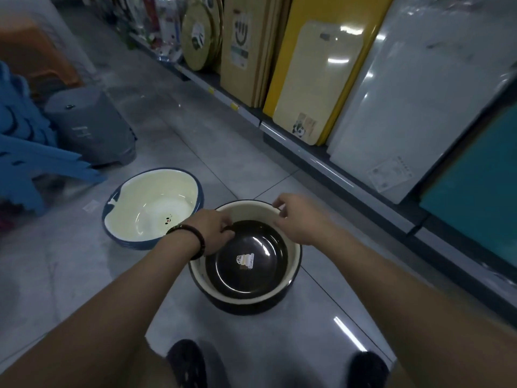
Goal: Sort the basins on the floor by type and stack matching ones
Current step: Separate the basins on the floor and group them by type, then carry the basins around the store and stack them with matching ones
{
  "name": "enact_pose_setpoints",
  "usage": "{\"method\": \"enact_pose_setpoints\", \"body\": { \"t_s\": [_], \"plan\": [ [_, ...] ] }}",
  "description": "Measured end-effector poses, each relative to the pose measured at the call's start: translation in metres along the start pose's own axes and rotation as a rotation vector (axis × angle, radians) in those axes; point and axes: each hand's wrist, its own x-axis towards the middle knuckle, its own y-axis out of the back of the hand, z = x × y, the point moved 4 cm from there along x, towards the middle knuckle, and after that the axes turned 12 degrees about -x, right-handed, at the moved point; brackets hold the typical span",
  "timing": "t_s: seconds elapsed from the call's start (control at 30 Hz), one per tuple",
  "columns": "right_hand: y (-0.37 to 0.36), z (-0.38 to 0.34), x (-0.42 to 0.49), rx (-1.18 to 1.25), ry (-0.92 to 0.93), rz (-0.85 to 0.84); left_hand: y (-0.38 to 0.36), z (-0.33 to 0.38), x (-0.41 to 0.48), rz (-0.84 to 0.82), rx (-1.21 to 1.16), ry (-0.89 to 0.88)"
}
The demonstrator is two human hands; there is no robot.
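A round basin (293, 264), cream inside and dark outside, stands on the floor in front of my feet. A smaller dark basin (247, 259) with a label lies upside down inside it. My left hand (215, 231) grips the dark basin's left rim. My right hand (296, 219) hovers over the far right rim, fingers curled and apart, holding nothing. To the left sits a blue basin (152, 208) with a cream inside and a small panda print, tilted on the floor.
A low shelf (307, 152) runs along the right with upright cutting boards and panels. A grey bucket (92, 127) stands upside down at the left, beside blue plastic stools (25, 152). My shoes (184, 362) are at the bottom edge.
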Motion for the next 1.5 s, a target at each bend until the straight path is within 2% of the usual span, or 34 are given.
{"method": "enact_pose_setpoints", "body": {
  "t_s": [0.1,0.2,0.37,0.5,0.7,0.87,1.03,1.13,1.27,1.5],
  "plan": [
    [-0.018,0.011,0.009,0.114,-0.03,0.035,-0.005,-0.003,0.025,0.005,-0.04,0.011],
    [-0.032,0.021,0.039,0.088,-0.03,-0.001,-0.002,0.008,0.061,0.056,-0.095,-0.028],
    [-0.016,0.034,0.095,0.196,-0.062,0.026,0.006,0.027,0.122,0.097,-0.206,-0.064],
    [0.04,0.06,0.096,0.194,-0.18,0.07,0.038,0.056,0.143,0.061,-0.18,-0.067],
    [0.191,0.058,0.054,0.159,-0.317,-0.078,0.164,0.161,0.111,-0.087,0.072,-0.188],
    [0.375,0.031,-0.055,0.173,-0.47,-0.02,0.291,0.296,0.022,-0.199,0.119,-0.34],
    [0.492,0.046,-0.19,0.242,-0.646,0.036,0.338,0.434,-0.079,-0.353,0.055,-0.547],
    [0.536,0.086,-0.272,0.277,-0.771,0.087,0.326,0.521,-0.127,-0.446,0.081,-0.654],
    [0.573,0.148,-0.38,0.348,-0.95,0.208,0.288,0.642,-0.181,-0.489,0.101,-0.817],
    [0.58,0.24,-0.551,0.642,-1.236,0.549,0.177,0.818,-0.282,-0.659,0.176,-0.992]
  ]
}}
